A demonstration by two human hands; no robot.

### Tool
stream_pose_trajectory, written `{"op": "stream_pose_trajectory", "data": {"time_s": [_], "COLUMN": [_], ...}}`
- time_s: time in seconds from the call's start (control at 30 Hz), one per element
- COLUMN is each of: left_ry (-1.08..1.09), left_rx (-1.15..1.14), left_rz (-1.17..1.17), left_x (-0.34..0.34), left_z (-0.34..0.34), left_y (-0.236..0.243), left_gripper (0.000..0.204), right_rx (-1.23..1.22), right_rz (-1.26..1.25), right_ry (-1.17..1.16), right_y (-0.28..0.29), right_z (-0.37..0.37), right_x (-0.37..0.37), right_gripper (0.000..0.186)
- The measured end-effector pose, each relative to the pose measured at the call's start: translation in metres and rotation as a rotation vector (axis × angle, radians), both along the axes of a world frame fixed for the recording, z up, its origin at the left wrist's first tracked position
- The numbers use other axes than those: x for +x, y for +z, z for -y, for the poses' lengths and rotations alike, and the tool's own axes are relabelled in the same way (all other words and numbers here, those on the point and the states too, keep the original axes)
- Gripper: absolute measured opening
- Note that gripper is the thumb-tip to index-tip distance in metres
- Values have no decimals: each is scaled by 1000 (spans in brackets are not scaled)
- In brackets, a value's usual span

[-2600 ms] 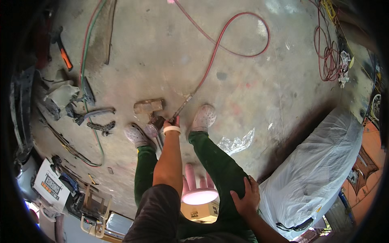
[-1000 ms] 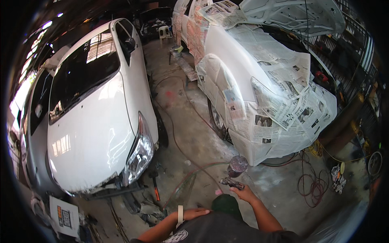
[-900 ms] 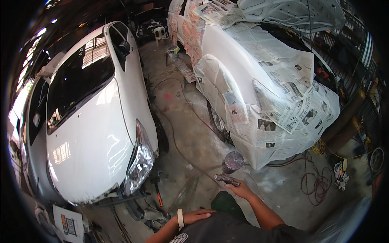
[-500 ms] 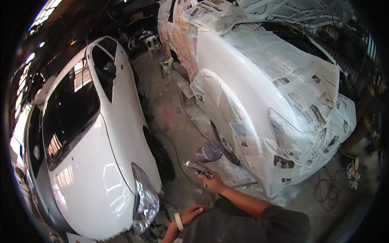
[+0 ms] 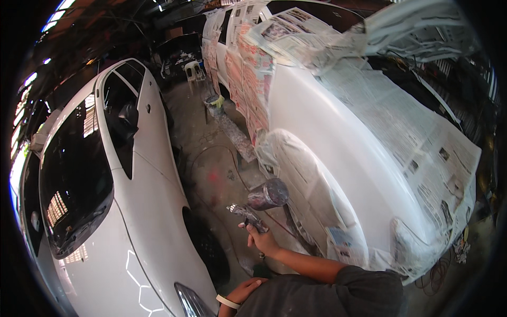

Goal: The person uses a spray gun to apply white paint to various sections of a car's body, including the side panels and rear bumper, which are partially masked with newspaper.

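My right hand point(image 5: 261, 240) is closed round the grip of a paint-stained spray gun point(image 5: 247, 216). A dark, stained cup point(image 5: 268, 194) sits by the gun, seemingly fixed to it, and its nozzle points left. Right of the gun is the white front fender point(image 5: 327, 121) of a car, its wheel arch and surroundings covered with newspaper point(image 5: 317, 195). My left hand point(image 5: 245, 290), with a pale band at its wrist, lies flat against the front of my dark shirt. It holds nothing visible.
A glossy white car point(image 5: 153, 185) stands close on the left. Between the cars a hose point(image 5: 232, 232) trails over the concrete floor point(image 5: 211, 164). Farther back are a plastic stool point(image 5: 194, 71) and a wrapped long piece point(image 5: 232, 132). The masked car's hood point(image 5: 422, 31) is raised.
My view has shifted along the cars, with more of the fender and doors showing. My right hand has carried the spray gun slightly left. My left hand remains against my shirt.
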State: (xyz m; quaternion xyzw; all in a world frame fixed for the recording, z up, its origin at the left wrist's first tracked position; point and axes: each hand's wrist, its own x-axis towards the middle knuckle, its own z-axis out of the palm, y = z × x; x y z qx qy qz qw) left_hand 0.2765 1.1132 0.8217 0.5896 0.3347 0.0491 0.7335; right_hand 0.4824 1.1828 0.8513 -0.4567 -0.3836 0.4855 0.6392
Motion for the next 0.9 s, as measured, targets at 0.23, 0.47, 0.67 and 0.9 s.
{"op": "stream_pose_trajectory", "data": {"time_s": [0.23,0.47,0.67,0.9], "left_ry": [11,-27,-371,-782], "left_rx": [85,-35,56,359], "left_rz": [-57,51,-11,90], "left_x": [4,32,114,233], "left_z": [-186,-324,-464,-608], "left_y": [-9,-19,-13,2], "left_gripper": [29,12,20,24], "right_rx": [69,107,25,-45], "right_rz": [-29,3,22,10], "right_ry": [-91,-172,-70,-138], "right_y": [29,53,61,71], "right_z": [-155,-260,-325,-388], "right_x": [28,77,127,176], "right_gripper": [39,32,31,41]}}
